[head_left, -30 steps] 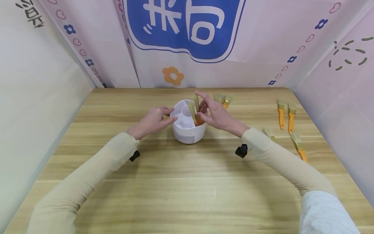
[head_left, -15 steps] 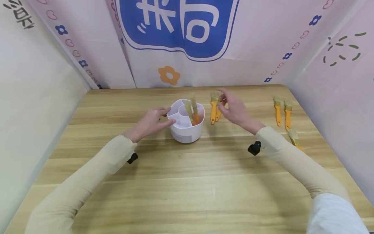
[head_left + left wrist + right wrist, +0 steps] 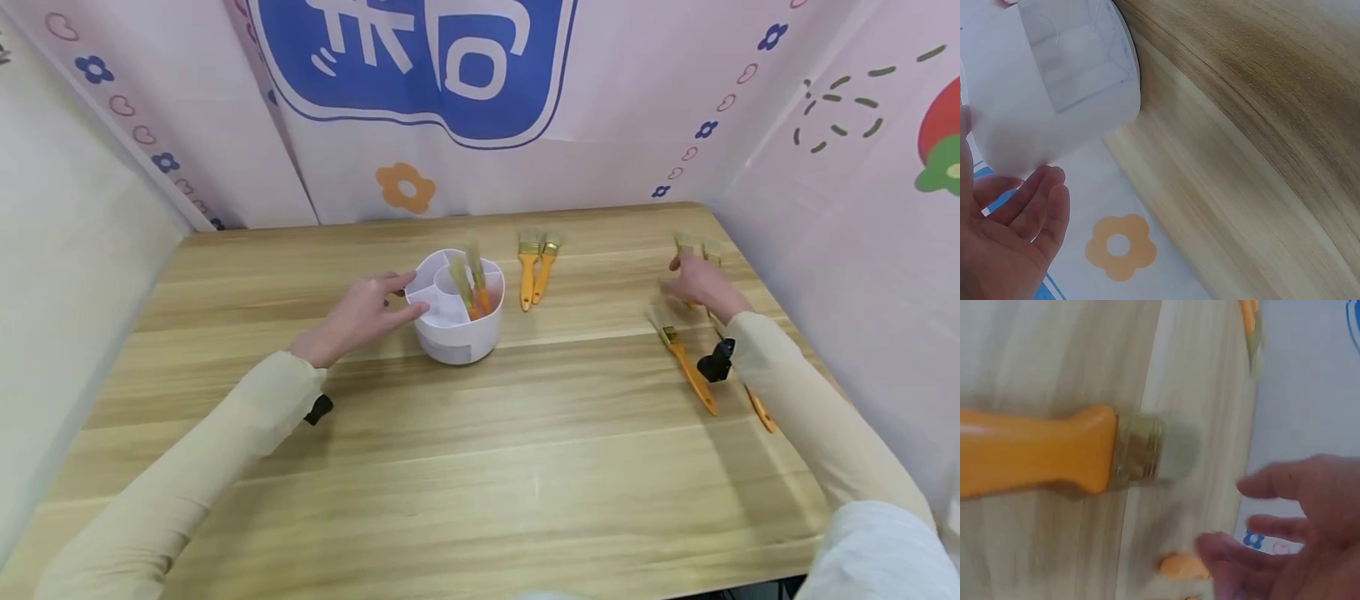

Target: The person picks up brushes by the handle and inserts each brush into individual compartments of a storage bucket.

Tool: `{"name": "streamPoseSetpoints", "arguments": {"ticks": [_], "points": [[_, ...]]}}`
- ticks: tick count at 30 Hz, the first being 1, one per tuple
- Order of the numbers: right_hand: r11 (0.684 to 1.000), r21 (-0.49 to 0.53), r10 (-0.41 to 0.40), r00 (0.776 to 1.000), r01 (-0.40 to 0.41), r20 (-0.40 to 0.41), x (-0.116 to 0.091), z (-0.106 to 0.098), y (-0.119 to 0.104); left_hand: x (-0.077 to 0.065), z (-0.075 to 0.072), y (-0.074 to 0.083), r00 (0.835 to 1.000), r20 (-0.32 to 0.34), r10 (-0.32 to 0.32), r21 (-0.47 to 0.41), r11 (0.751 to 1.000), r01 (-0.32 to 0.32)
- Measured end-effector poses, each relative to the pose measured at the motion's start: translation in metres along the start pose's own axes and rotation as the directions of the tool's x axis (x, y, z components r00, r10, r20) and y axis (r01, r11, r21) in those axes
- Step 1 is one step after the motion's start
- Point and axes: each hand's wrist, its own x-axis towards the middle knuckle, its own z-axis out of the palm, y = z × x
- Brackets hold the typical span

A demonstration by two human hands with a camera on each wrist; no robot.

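Observation:
My left hand (image 3: 352, 317) has its thumb and index finger at the rim of a white round divided organizer (image 3: 448, 337). In the left wrist view its other fingers lie loosely bent beside the organizer wall (image 3: 1004, 94). Two flat paintbrushes (image 3: 480, 279) stand bristles up in one compartment. At the back right, my right hand (image 3: 708, 287) reaches over two more orange-handled paintbrushes and partly hides them; bristles (image 3: 712, 250) show past it. The right wrist view shows the right hand (image 3: 1329, 519) with fingers apart and nothing between them, near a large blurred paintbrush (image 3: 1029, 450).
Two paintbrushes (image 3: 528, 271) lie side by side behind and right of the organizer. Another paintbrush (image 3: 690, 371) lies nearer on the right, with a further handle (image 3: 760, 408) beside my sleeve. Printed sheets (image 3: 615, 158) wall in the wooden table (image 3: 480, 483).
My right hand has left the brushes in the organizer, passed the back-middle pair and moved to the far-right brushes. The left hand stays at the organizer. The head view has turned right.

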Motion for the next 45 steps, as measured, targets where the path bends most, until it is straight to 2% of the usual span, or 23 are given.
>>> {"name": "streamPoseSetpoints", "arguments": {"ticks": [4, 7, 10, 13, 16, 20, 25, 29, 33, 39, 42, 45], "points": [[1.0, -0.001, -0.027, 0.989, 0.027, 0.142, -0.009, 0.005, -0.011, -0.001, -0.002, 0.0, 1.0, -0.004, 0.007, 0.01, 1.0, -0.007], [0.999, -0.027, -0.036, 0.983, 0.042, 0.182, -0.017, 0.01, -0.017, -0.001, -0.001, 0.001, 1.0, -0.023, 0.012, -0.004, 1.0, -0.012], [0.997, -0.057, -0.043, 0.986, 0.052, 0.163, -0.023, 0.015, -0.019, -0.004, 0.004, 0.006, 0.999, -0.05, -0.007, -0.047, 0.999, 0.005], [0.996, -0.065, -0.049, 0.987, 0.059, 0.152, -0.025, 0.019, -0.017, -0.008, 0.011, 0.015, 0.997, -0.044, -0.067, -0.097, 0.993, 0.063], [0.996, -0.075, -0.044, 0.989, 0.056, 0.143, -0.026, 0.022, -0.014, -0.01, 0.018, 0.027, 0.992, -0.031, -0.12, -0.102, 0.988, 0.116], [0.994, -0.098, -0.043, 0.992, 0.054, 0.115, -0.026, 0.023, -0.011, -0.008, 0.022, 0.037, 0.987, -0.047, -0.156, -0.068, 0.986, 0.153], [0.991, -0.115, -0.059, 0.996, 0.066, 0.064, -0.023, 0.023, -0.011, -0.006, 0.02, 0.04, 0.979, -0.038, -0.198, -0.056, 0.979, 0.196], [0.991, -0.111, -0.078, 0.997, 0.079, 0.015, -0.021, 0.018, -0.012, -0.006, 0.019, 0.037, 0.981, -0.042, -0.191, -0.076, 0.979, 0.187], [0.992, -0.065, -0.11, 0.993, 0.108, -0.031, -0.02, 0.01, -0.013, -0.007, 0.018, 0.033, 0.983, -0.072, -0.169, -0.092, 0.982, 0.162], [0.985, 0.075, -0.151, 0.985, 0.158, -0.086, -0.02, 0.001, -0.018, -0.009, 0.018, 0.03, 0.987, -0.077, -0.141, -0.078, 0.988, 0.134], [0.971, 0.173, -0.147, 0.981, 0.168, -0.127, -0.021, -0.002, -0.021, -0.011, 0.018, 0.029, 0.989, -0.075, -0.127, -0.068, 0.99, 0.122], [0.939, 0.293, -0.133, 0.975, 0.181, -0.178, -0.021, -0.003, -0.024, -0.012, 0.019, 0.027, 0.99, -0.065, -0.124, -0.064, 0.991, 0.12]]}}
